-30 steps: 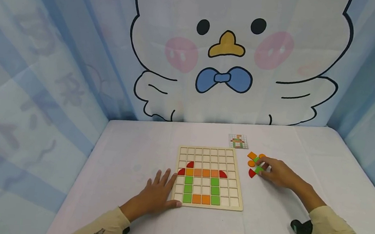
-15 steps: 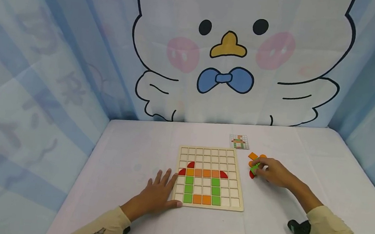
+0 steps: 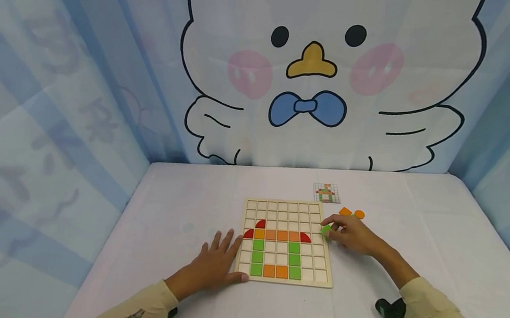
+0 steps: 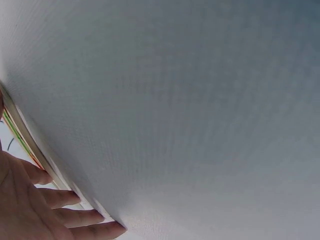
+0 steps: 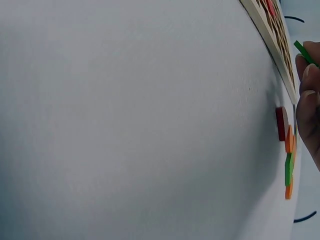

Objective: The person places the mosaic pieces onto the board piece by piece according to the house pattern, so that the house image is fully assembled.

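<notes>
A wooden grid board lies on the table, with green, orange and red pieces set in some of its squares. My left hand lies with spread, straight fingers along the board's left edge; in the left wrist view its fingers reach along the board's side. Between thumb and fingers, my right hand pinches a green square tile at the board's right edge. The right wrist view shows this green tile raised above the table, beside the board.
Right of the board lie loose pieces, among them an orange square and an orange disc. The right wrist view also has a red piece and another green piece. A printed pattern card lies behind the board.
My right hand has taken a green tile from the loose pieces and moved left with it to the board's right edge. My left hand has stayed in place.
</notes>
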Motion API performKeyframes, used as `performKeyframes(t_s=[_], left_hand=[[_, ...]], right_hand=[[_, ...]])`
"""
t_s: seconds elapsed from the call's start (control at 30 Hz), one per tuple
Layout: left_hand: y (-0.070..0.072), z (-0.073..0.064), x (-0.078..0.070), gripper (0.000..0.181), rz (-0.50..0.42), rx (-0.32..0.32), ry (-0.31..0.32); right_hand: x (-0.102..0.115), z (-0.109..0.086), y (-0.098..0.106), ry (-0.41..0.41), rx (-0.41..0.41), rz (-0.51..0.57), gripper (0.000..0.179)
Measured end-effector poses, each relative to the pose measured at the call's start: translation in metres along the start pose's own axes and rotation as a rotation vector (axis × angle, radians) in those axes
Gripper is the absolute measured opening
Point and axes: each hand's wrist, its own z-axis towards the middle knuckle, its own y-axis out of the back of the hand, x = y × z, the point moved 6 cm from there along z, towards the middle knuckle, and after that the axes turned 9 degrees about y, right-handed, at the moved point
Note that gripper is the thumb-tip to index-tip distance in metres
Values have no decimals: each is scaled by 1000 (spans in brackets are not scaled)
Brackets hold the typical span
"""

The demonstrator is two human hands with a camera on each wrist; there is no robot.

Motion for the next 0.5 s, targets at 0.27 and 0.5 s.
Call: performKeyframes(t_s=[0.27,0.5], left_hand=[[1,-1,-1,101,-2,2,5],[1,-1,-1,101,-5,-2,-1]], right_hand=[[19,19,-14,47,3,57,22],[30,36,-26,94,42,98,28]])
